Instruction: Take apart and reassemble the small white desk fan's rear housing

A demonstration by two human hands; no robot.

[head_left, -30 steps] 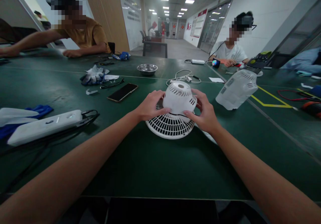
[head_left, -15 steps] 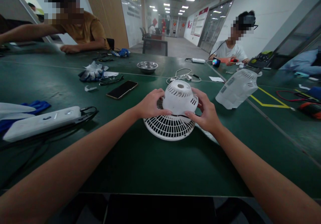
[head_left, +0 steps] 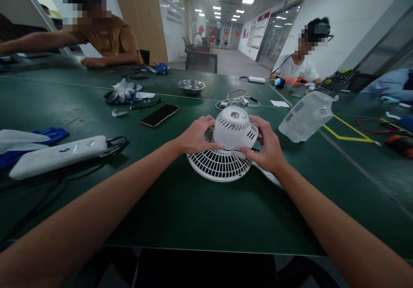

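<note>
Between my hands is a white fan motor housing point(head_left: 235, 129), dome-shaped with vent slots and a round recess on top. It sits over a white fan grille point(head_left: 219, 167) that lies on the green table. My left hand point(head_left: 201, 136) grips the housing's left side, thumb along its lower front. On the other side, my right hand point(head_left: 266, 144) holds the right edge, thumb at the front by a dark wire. Part of a pale flat piece point(head_left: 267, 174) shows under my right wrist. The fingertips behind the housing are hidden.
A phone point(head_left: 159, 115), a metal bowl point(head_left: 191, 87) and a white cable point(head_left: 238, 99) lie beyond my hands. To the left is a white power strip point(head_left: 61, 155); to the right, a white plastic casing point(head_left: 306, 117). Two people sit across the table.
The view has shifted slightly, so everything appears a little to the right. Both hands keep their grip on the housing, which stays over the grille.
</note>
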